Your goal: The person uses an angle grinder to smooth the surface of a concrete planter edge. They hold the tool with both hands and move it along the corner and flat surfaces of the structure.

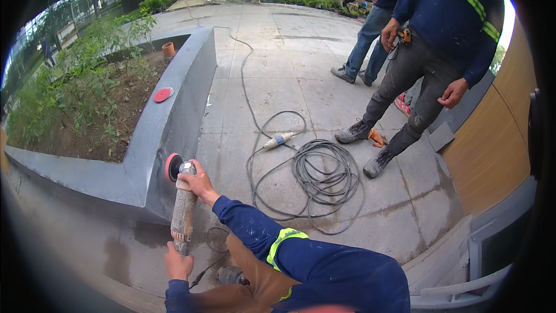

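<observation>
A worn, dusty angle polisher (184, 211) is held upright in both my hands. My left hand (179, 264) is wrapped round its lower rear end, where a dark cord hangs down. My right hand (198, 182) grips the upper body just below the head. On that head is a round red pad (172, 167) with a black backing, at the side face of the grey stone planter (136, 182); whether it touches the stone I cannot tell. Another red disc (163, 94) lies on the planter's top ledge.
A coiled black cable (327, 179) and a blue-and-white connector (278, 141) lie on the paving right of the planter. Two people stand beyond them, one with hands hanging (453, 93). An orange glove-like item (377, 137) lies by their boots. Plants and an orange pipe (168, 50) fill the planter.
</observation>
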A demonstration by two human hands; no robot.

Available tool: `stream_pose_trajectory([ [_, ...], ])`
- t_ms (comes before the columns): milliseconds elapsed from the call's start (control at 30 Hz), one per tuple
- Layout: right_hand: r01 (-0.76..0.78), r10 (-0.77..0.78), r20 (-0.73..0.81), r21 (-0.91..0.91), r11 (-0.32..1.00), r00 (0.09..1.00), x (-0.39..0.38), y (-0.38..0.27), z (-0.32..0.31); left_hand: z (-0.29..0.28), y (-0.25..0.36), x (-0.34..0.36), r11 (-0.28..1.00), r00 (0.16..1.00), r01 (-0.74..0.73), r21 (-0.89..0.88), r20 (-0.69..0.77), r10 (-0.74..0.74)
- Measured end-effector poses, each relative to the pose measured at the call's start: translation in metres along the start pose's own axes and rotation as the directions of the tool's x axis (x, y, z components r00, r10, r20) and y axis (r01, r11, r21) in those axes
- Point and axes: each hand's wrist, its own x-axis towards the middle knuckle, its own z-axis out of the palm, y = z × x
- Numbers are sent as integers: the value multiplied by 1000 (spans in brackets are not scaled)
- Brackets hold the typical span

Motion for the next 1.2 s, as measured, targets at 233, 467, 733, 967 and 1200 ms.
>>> stream_pose_trajectory([
  [233,145,-145,-28,-12,989,989,-36,-26,-28,-2,-7,1,992,990,-97,76,-92,104],
  [467,281,-280,33,-33,959,959,-61,-81,-38,9,3,-5,980,961,-197,7,-197,194],
  [733,407,-401,81,-88,909,912,-69,-105,-31,11,5,-9,970,940,-239,-45,-260,220],
  [967,394,-397,100,49,918,912,-34,-107,-33,15,18,-4,966,959,-230,-122,-198,203],
  [1200,-55,33,95,245,968,995,-16,-18,-24,-5,6,-18,997,999,-27,75,46,24],
])
